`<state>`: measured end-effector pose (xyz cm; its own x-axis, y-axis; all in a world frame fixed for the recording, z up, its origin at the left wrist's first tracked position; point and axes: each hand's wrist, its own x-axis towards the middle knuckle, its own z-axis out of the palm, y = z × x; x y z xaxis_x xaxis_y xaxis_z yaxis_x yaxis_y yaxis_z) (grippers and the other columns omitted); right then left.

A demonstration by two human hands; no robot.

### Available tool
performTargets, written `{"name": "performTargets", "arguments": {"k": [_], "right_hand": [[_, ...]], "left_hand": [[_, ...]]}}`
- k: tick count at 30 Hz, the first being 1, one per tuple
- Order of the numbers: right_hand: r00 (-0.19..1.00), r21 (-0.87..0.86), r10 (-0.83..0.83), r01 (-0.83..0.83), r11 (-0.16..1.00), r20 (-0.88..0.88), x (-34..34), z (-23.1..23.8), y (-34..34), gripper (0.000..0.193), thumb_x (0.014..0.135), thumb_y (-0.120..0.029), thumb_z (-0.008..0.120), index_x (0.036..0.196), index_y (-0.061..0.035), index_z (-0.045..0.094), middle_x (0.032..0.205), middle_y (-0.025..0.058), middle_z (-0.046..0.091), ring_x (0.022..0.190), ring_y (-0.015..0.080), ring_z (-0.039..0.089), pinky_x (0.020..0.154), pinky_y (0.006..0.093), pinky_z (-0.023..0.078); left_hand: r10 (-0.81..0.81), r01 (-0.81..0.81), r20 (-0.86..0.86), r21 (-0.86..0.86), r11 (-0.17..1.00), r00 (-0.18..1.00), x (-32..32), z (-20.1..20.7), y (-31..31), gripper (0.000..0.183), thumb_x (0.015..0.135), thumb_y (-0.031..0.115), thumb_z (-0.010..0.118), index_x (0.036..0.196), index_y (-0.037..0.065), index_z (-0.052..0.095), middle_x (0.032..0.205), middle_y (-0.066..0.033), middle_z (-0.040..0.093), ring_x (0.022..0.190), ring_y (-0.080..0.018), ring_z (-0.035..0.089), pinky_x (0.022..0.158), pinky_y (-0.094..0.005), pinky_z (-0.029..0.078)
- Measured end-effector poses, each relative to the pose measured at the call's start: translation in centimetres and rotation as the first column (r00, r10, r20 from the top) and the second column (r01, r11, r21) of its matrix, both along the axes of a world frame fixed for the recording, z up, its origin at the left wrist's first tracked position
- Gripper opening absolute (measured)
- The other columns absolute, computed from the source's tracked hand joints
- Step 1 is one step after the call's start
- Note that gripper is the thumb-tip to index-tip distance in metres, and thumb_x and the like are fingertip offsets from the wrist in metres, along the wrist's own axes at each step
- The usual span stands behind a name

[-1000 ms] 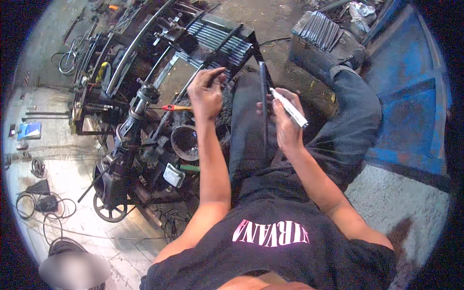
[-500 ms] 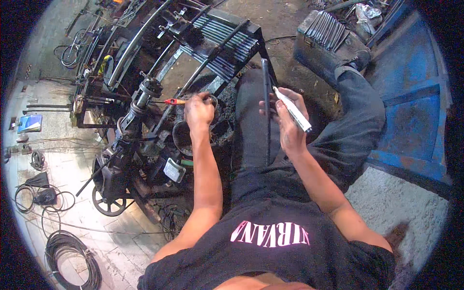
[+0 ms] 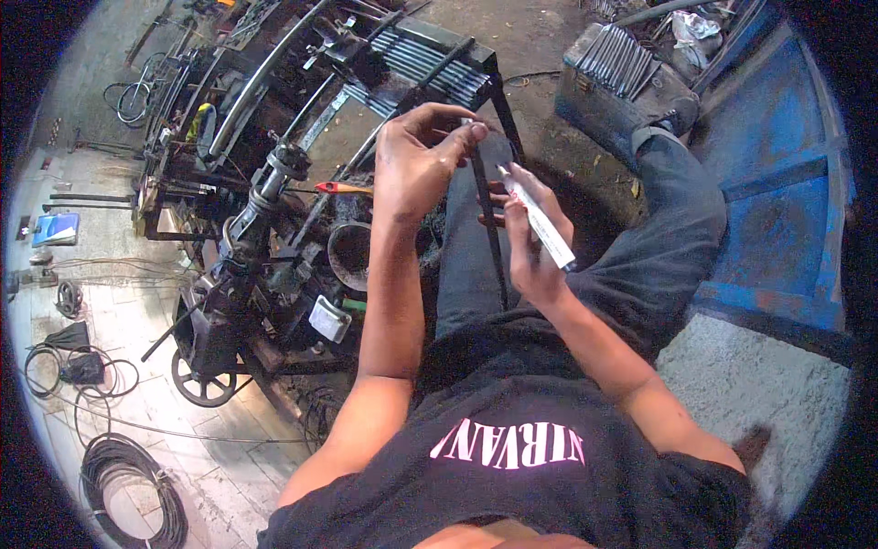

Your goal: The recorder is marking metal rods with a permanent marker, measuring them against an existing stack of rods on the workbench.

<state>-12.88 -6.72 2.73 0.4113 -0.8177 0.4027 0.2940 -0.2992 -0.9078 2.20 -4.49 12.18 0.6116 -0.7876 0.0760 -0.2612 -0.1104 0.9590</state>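
My left hand (image 3: 425, 160) is closed in a pinch at the upper end of a slim dark metal bar (image 3: 497, 256). The bar stands nearly upright in front of my lap, its lower end by my thigh. In my right hand (image 3: 540, 215) a white marker (image 3: 541, 227) is gripped, its dark tip pointing up toward the bar. Some fingers of that hand reach round the bar and steady it. Just left of my left forearm lies a red-and-orange handled tool (image 3: 343, 188), partly hidden by the arm.
A greasy machine (image 3: 261, 206) with a spoked wheel (image 3: 206, 377) stands on the left. Ahead is a rack of metal rods (image 3: 430, 69). A box (image 3: 594, 91) topped with more rods sits ahead right, beside a blue metal panel (image 3: 777, 210). Coiled cable (image 3: 137, 494) lies at lower left.
My left hand has moved up and right from beside the red-and-orange tool to the bar's top. The bar's upper end has tilted left, and my right hand with the marker has shifted slightly left.
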Motion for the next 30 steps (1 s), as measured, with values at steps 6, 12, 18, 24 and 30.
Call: {"name": "performTargets", "arguments": {"k": [6,12,18,24,30], "right_hand": [[0.992,0.192,-0.056,0.034,0.981,0.113,0.3,0.2,0.4,0.021,0.098,-0.01,0.055,0.114,0.0038,0.057,0.099,0.0156,0.067,0.089,0.0173,0.067,0.072,0.0282,0.054],[0.997,-0.117,-0.082,0.083,0.99,0.012,0.7,-0.2,-0.3,0.017,0.087,-0.003,0.067,0.102,0.0034,0.062,0.094,0.0182,0.067,0.081,0.0295,0.068,0.074,0.0335,0.053],[0.995,-0.261,-0.103,0.097,0.96,-0.008,0.7,1.1,-0.6,0.019,0.086,-0.003,0.069,0.103,0.0024,0.063,0.095,0.0168,0.068,0.084,0.029,0.068,0.074,0.0344,0.054],[0.992,-0.334,-0.124,0.111,0.936,-0.016,0.9,1.3,-0.8,0.02,0.085,-0.003,0.069,0.104,0.0018,0.065,0.096,0.0167,0.069,0.086,0.0291,0.069,0.076,0.0349,0.055],[0.985,-0.261,-0.167,0.148,0.954,-0.052,0.5,0.9,-0.9,0.02,0.086,-0.004,0.07,0.104,0.0027,0.066,0.097,0.017,0.069,0.088,0.0293,0.068,0.078,0.0352,0.054]], "left_hand": [[0.005,-0.007,-0.032,-0.054,0.999,0.999,0.8,-0.5,0.7,0.013,0.085,0.004,0.071,0.095,-0.004,0.072,0.081,-0.0066,0.071,0.075,-0.0107,0.065,0.068,-0.0235,0.051],[-0.01,0.004,-0.173,-0.035,0.999,0.985,1.3,-0.9,1.0,0.02,0.086,0.006,0.071,0.104,-0.003,0.069,0.09,-0.0103,0.072,0.081,-0.0146,0.068,0.074,-0.0263,0.053],[-0.001,-0.03,-0.27,-0.109,0.994,0.963,1.6,-2.0,0.7,0.017,0.085,0.009,0.075,0.096,-0.003,0.071,0.084,-0.0074,0.071,0.075,-0.0134,0.067,0.069,-0.0257,0.054],[0.016,-0.037,-0.217,-0.092,0.995,0.976,1.6,-1.9,0.5,0.018,0.084,0.009,0.075,0.095,-0.004,0.071,0.086,-0.0087,0.072,0.076,-0.0135,0.067,0.07,-0.0261,0.054],[0.024,-0.045,-0.211,-0.096,0.994,0.977,1.5,-2.1,0.6,0.019,0.084,0.009,0.074,0.097,-0.005,0.071,0.085,-0.0098,0.072,0.074,-0.0141,0.068,0.069,-0.0261,0.054]]}}
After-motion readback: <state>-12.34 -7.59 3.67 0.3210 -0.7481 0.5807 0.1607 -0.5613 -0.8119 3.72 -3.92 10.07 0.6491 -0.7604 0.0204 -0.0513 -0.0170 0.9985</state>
